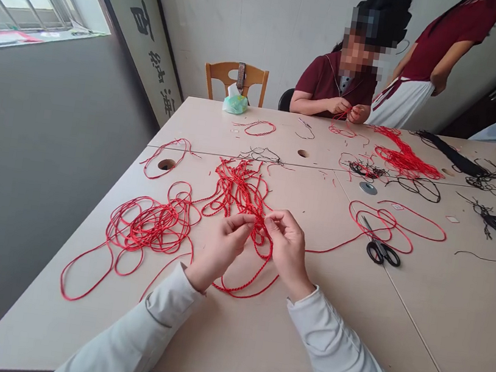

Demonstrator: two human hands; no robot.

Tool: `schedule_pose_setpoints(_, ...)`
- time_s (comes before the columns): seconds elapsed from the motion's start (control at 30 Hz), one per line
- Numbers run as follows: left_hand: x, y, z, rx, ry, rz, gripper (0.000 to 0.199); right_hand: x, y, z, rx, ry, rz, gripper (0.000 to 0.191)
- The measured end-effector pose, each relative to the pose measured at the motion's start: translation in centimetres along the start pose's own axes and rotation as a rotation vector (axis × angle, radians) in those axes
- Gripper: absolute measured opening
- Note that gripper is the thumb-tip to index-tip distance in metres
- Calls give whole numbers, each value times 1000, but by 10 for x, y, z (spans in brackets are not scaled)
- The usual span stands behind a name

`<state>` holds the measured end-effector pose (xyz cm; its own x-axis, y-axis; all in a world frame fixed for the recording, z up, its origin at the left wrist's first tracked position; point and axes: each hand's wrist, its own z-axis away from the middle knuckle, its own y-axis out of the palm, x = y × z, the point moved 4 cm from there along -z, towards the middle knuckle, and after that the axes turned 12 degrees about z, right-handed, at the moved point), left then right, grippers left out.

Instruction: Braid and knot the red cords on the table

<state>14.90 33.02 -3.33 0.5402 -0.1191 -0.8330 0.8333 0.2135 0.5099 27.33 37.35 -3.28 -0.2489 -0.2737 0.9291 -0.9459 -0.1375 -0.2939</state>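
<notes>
My left hand (pixel 228 242) and my right hand (pixel 288 247) are held close together above the table, thumbs against fingers. Both pinch red cord, with one twisted length hanging in a loop below them; the exact spot between the fingertips is too small to make out. Just beyond the hands lies a bundle of twisted red cord (pixel 236 187). To the left of my left hand is a loose tangle of smooth red cord (pixel 150 224). Black-handled scissors (pixel 380 249) rest on the right, partly over a looped red cord (pixel 428 220).
Across the pale table (pixel 326 320) a seated person (pixel 326 86) handles red cord. Another person stands behind, and a sleeve shows at far right. Red and black cord bundles (pixel 450 156) lie at the back right. A tissue pack (pixel 235 103) sits near a wooden chair (pixel 218 72).
</notes>
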Motion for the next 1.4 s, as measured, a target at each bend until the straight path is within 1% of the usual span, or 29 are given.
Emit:
schedule_pose_setpoints(0.1,6,1,-2,41,-111,147,30,-3,-1,-3,-44,12,1,18)
schedule_pose_setpoints(0.17,7,-1,-1,54,-155,200,31,-5,0,-4,2,53,-55,18)
schedule_pose_setpoints(0.27,8,-6,0,50,-173,217,32,-7,5,-4,131,160,-232,20)
schedule_pose_setpoints(0.33,8,-9,1,53,-162,197,34,-7,7,-3,179,209,-324,22)
schedule_pose_setpoints(0.4,8,-10,1,57,-150,169,33,-7,8,-1,191,225,-340,23)
schedule_pose_setpoints(0.6,6,-9,0,8,-104,81,40,-6,5,-1,139,147,-168,33)
schedule_pose_setpoints(0.67,5,-10,0,6,-92,68,41,-5,6,-2,166,130,-152,35)
schedule_pose_setpoints(0.77,8,-11,-1,14,-77,39,40,-3,9,-1,228,116,-138,32)
schedule_pose_setpoints(0.83,9,-13,-2,19,-17,-45,39,-3,10,0,218,142,-138,28)
schedule_pose_setpoints(0.87,8,-13,-2,17,39,-115,38,-4,10,1,199,169,-165,27)
schedule_pose_setpoints(0.97,4,-12,1,2,229,-343,32,-6,12,3,159,256,-323,24)
schedule_pose_setpoints(1.03,3,-11,3,1,275,-408,29,-5,14,4,176,299,-397,23)
schedule_pose_setpoints(1.13,3,-9,3,36,236,-396,27,-2,15,4,226,307,-428,22)
schedule_pose_setpoints(1.23,3,-6,3,82,197,-367,28,-2,12,2,184,318,-452,22)
schedule_pose_setpoints(1.3,3,-5,3,90,179,-349,29,-5,11,2,144,368,-476,23)
schedule_pose_setpoints(1.4,4,-5,3,103,118,-315,33,-10,13,1,158,405,-475,29)
